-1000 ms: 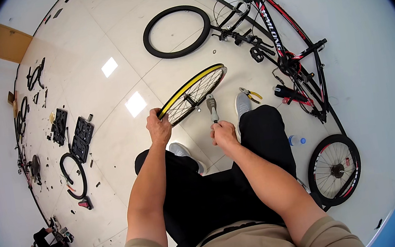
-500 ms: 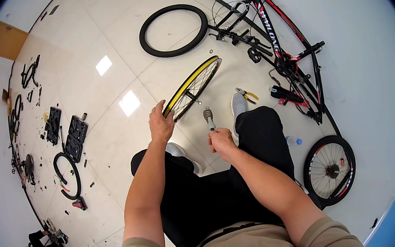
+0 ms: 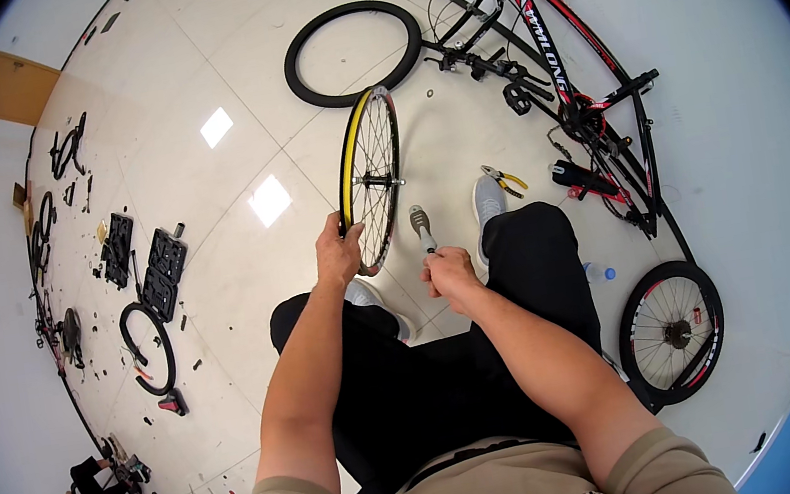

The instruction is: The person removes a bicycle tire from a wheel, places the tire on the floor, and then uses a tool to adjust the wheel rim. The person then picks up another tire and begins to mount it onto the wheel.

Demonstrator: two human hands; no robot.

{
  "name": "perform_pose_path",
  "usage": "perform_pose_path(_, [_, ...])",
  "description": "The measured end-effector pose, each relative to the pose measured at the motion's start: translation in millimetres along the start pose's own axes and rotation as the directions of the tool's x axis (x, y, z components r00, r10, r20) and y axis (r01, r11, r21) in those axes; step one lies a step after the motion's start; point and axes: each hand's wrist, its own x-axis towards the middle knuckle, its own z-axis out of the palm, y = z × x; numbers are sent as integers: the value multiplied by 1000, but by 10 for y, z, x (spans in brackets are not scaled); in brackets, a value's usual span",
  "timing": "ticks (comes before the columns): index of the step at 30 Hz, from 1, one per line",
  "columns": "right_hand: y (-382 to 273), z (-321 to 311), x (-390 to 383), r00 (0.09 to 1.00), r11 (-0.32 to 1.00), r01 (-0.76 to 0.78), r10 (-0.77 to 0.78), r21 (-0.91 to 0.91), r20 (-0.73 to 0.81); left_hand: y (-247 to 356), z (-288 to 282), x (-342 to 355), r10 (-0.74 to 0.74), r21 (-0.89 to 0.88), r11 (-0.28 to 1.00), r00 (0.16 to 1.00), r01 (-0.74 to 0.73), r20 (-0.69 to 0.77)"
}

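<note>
Wheel (image 3: pixel 373 180): tyreless, with a yellow band round its rim, held tilted near upright above the floor, in front of the person and left of the tool; its top edge overlaps the loose tyre in this view.
Hub (image 3: pixel 386 182): axle end turned toward the right, spokes fanning out round it, nothing touching it.
Left hand (image 3: pixel 339 253): at the wheel's lower left edge, thumb on the spoke side and fingers on the outer side, pinching the rim between them.
Right hand (image 3: pixel 451 269): fingers curled round the near end of a grey tool (image 3: pixel 419 218); the fingertips cannot be fully made out.
Grey tool: broad end pointing away from the body, beside the wheel and apart from it; its exact kind is unclear.
Wheel in hand: the step looks like holding and turning the bare wheel for inspection, with the tool held clear.
Tool-to-wheel gap: bringing the two together would call for a steady left pinch and the hub kept facing the right hand.
Right shoe (image 3: pixel 489 201): on the floor, yellow-handled pliers (image 3: pixel 507 181) lying just beside it.
Tyre (image 3: pixel 293 67): flat on the floor beyond the wheel.
Bicycle frame (image 3: pixel 544 49): black and red, lying at right.
Second wheel (image 3: pixel 676 335): tyre fitted, lower right, near a bottle (image 3: pixel 600 272).
Tool case (image 3: pixel 164 271): open, black, well to the left.
</note>
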Motion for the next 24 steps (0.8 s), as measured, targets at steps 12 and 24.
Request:
perform_pose_path(12, [69, -77, 196, 987, 995, 91, -95, -40, -127, 81, 233, -257, -81, 94, 993, 986, 68, 144])
perform_pose_path(24, [-105, -171, 56, 957, 982, 186, -189, -37, -221, 129, 642, -568, -136, 107, 986, 987, 127, 81])
